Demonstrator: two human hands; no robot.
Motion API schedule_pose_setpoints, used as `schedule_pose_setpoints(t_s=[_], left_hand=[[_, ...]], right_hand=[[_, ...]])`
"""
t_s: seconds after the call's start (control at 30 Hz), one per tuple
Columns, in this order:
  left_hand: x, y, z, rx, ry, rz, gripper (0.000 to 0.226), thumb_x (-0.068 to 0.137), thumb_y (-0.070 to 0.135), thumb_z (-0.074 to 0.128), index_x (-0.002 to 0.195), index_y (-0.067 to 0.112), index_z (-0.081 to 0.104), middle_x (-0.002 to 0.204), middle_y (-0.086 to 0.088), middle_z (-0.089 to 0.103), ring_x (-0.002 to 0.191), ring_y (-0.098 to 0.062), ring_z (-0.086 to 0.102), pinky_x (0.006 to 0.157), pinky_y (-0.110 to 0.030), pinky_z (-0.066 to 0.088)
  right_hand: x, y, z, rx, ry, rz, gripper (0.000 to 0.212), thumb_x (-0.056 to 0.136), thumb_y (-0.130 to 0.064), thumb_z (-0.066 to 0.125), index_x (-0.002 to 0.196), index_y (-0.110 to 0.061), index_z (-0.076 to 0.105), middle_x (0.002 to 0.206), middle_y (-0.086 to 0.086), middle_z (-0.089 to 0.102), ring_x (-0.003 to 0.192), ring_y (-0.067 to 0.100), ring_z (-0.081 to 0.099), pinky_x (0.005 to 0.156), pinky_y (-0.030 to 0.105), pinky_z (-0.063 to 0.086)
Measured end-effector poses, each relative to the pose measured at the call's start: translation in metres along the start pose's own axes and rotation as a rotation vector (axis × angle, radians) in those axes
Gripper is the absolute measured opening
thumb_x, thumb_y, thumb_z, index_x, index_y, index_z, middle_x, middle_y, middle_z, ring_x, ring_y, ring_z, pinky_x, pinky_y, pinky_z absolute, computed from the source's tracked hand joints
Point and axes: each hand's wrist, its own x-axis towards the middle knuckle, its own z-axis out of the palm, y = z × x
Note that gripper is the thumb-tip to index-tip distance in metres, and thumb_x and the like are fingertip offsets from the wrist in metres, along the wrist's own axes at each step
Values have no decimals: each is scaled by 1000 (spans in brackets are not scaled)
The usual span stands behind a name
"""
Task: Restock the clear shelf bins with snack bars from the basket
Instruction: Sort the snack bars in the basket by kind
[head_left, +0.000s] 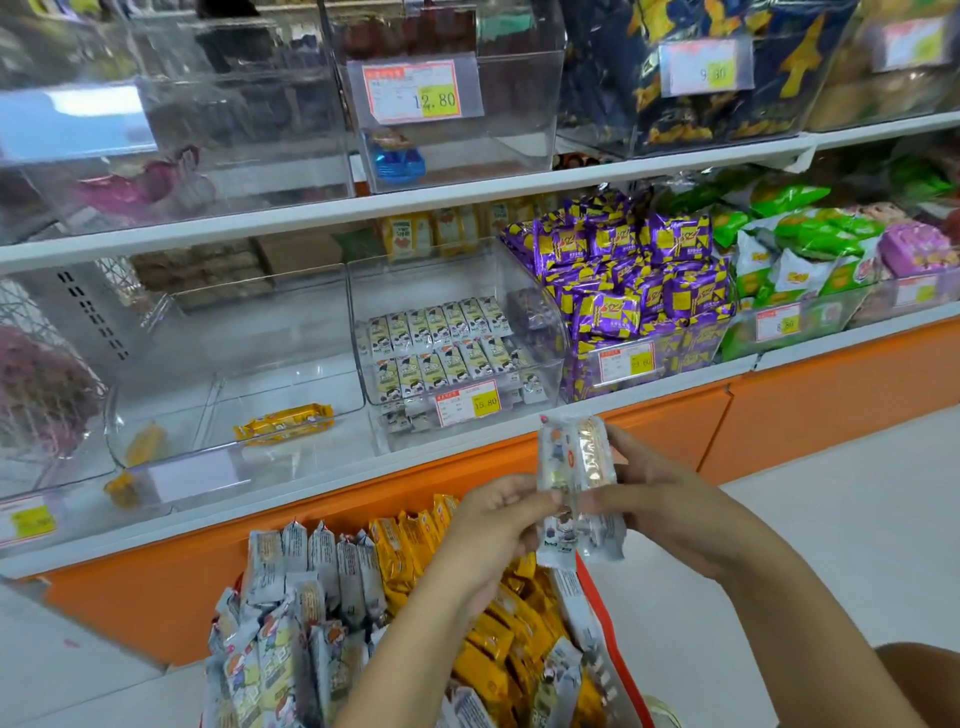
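White-wrapped snack bars (574, 483) are held upright as a small bundle between both hands. The left edge is pinched by the curled thumb and fingers of the left hand (493, 525), and the right side is wrapped by the fingers of the right hand (670, 514). The wrapper print is too blurred to be read. The bundle is held above the red-rimmed basket (615, 670), in which more white bars (291, 582) and yellow-wrapped bars (488, 654) are packed. Beyond the hands, on the lower shelf, matching white bars are laid in rows in a clear bin (415, 280) whose price tag (467, 402) reads 15.80. A single yellow bar (284, 422) lies in the left bin (291, 332). Above, a tag (415, 91) reads 12.80.
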Motion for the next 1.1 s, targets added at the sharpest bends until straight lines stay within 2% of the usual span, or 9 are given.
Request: schedule_pose_setpoints(t_s=[0.1, 0.17, 0.27, 0.37, 0.5, 0.63, 0.73, 0.9, 1.1], left_hand=[[6, 3, -8, -193, -7, -74, 9, 84, 9, 66, 92, 8, 68, 71, -1, 60, 59, -8, 49, 54, -17, 40], [8, 5, -14, -242, -68, -97, 25, 76, 11, 73, 99, 3, 65, 80, -6, 69, 68, -14, 59, 62, -23, 48], [10, 8, -21, -207, -155, -94, 41, 72, 17, 74, 108, 1, 63, 102, -16, 70, 89, -25, 66, 84, -35, 52], [14, 9, -23, -216, -158, -110, 50, 72, 21, 81, 114, 1, 61, 112, -20, 66, 97, -28, 63, 95, -42, 48], [23, 10, -23, -229, -143, -97, 39, 73, 20, 79, 106, 5, 65, 110, -19, 65, 97, -29, 60, 89, -38, 51], [29, 13, -21, -301, -112, -91, 26, 69, 16, 81, 85, 8, 63, 85, -11, 62, 78, -22, 60, 69, -32, 58], [30, 20, -21, -390, -64, -93, 17, 65, 12, 73, 77, 9, 63, 73, -8, 62, 67, -19, 60, 56, -27, 55], [35, 28, -22, -369, -75, -39, 20, 64, 14, 70, 81, 6, 62, 76, -6, 65, 66, -15, 62, 60, -26, 56], [37, 36, -20, -341, -76, 16, 11, 68, 14, 68, 77, 11, 63, 72, -4, 63, 66, -19, 62, 53, -22, 55]], right_hand=[[8, -4, -5, 32, 133, 9, 45, 77, -10, 67, 122, -6, 60, 104, 15, 72, 98, 33, 68, 83, 36, 57], [15, -3, -10, 83, 243, 45, 45, 77, -12, 68, 117, 6, 57, 99, 18, 72, 92, 34, 69, 80, 39, 58], [26, 2, -9, 31, 368, 87, 40, 82, -12, 70, 114, 3, 52, 93, 15, 73, 82, 29, 71, 69, 35, 58], [34, 7, -4, -170, 501, 76, 51, 75, -44, 72, 101, -4, 54, 78, 7, 64, 66, 21, 61, 59, 29, 49], [38, 7, 3, -381, 597, -62, 47, 76, -51, 64, 82, -8, 45, 63, 5, 46, 54, 17, 44, 50, 23, 36], [34, 8, 11, -347, 523, -141, 16, 85, -16, 68, 91, -17, 54, 86, -3, 66, 77, 17, 64, 61, 26, 52], [28, 5, 14, -408, 546, -222, 28, 81, -8, 72, 96, -28, 59, 91, -19, 65, 83, 2, 62, 74, 22, 53], [19, -5, 21, -449, 530, -371, 16, 84, -29, 67, 99, -36, 64, 97, -25, 64, 93, -4, 60, 74, 11, 49], [17, -9, 19, -526, 524, -352, 40, 59, -56, 73, 91, -35, 62, 97, -28, 63, 96, -8, 57, 74, 6, 45]])
